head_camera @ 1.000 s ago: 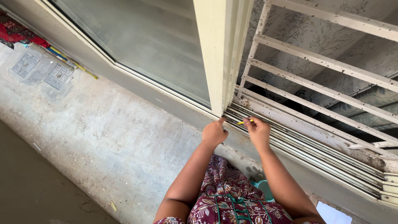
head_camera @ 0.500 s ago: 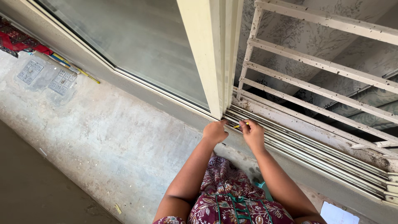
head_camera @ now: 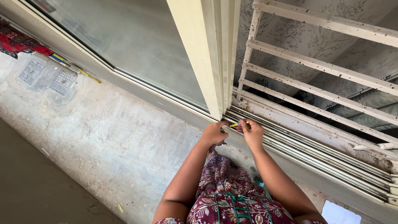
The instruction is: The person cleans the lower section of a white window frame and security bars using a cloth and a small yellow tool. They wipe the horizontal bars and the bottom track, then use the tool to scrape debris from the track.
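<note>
The right hand pinches a thin yellow pencil-like stick between its fingertips, the stick lying across the pale metal sliding-window track just below the cream upright window frame. The left hand is curled into a loose fist at the track's near edge, just beside the right hand; whether it grips anything cannot be told. Both forearms rise from a maroon floral patterned garment at the bottom of the view. Behind the track stands a white-painted, speckled metal window grille. To the left, a large pane of glass sits in its frame above a rough grey concrete sill. Far left on the sill lie red patterned cloth and two small grey moulded trays
</note>
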